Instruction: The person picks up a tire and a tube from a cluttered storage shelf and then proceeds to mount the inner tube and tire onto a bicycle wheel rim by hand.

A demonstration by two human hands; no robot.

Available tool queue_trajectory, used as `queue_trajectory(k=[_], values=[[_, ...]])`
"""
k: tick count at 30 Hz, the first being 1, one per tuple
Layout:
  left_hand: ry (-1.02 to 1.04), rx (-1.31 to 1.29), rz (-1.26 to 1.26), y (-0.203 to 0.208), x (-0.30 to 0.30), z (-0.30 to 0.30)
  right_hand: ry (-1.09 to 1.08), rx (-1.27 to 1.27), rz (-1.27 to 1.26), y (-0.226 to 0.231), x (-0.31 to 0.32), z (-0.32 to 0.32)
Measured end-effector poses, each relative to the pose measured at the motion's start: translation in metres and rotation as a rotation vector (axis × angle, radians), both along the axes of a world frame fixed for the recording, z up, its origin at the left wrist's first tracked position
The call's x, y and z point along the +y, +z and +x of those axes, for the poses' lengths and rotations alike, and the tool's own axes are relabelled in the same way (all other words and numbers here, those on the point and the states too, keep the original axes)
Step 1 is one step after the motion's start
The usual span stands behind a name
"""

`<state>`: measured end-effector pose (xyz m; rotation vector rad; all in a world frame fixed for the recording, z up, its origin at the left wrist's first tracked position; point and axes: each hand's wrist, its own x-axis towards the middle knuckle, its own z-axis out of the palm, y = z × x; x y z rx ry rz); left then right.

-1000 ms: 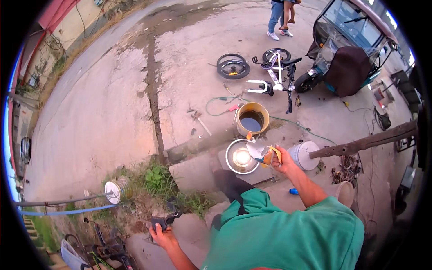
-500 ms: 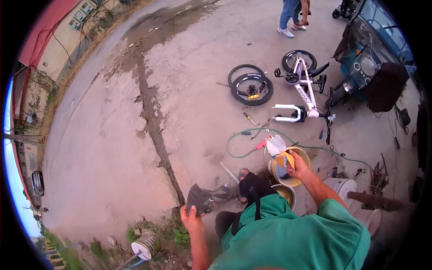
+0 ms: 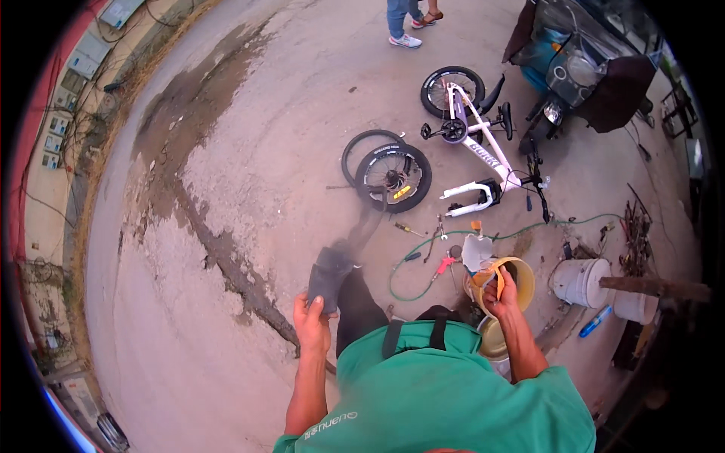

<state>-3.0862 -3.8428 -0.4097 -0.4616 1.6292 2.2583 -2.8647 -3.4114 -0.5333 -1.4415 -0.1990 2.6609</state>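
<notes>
My left hand is closed on a dark grey, flat, rubber-like piece, thumb on top. Its far end merges into a blurred dark strip reaching toward the loose wheel; whether they are joined I cannot tell. Over the yellowish bucket, my right hand grips a thin orange-yellow strip. A crumpled white sheet shows at the bucket's far left rim, close to that hand; whether the two touch is unclear.
A white and purple bicycle lies ahead without its front wheel. A green hose with a red air gun and a screwdriver lie nearer. White buckets stand right; a three-wheeler is parked beyond. Another person's legs are far ahead.
The view has turned, shifting the scene. My left hand has brought the grey piece inward, in front of my body. My right hand still grips the orange strip over the bucket.
</notes>
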Motion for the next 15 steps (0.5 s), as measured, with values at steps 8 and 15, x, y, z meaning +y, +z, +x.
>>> queue_trajectory(k=[8,15], values=[[-0.394,-0.264,0.024,-0.063,0.012,-0.263,-0.352,-0.270,0.038,-0.019,-0.128,-0.106],[-0.655,-0.319,-0.012,-0.056,0.014,-0.368,-0.431,-0.272,0.065,0.007,-0.216,-0.182]])
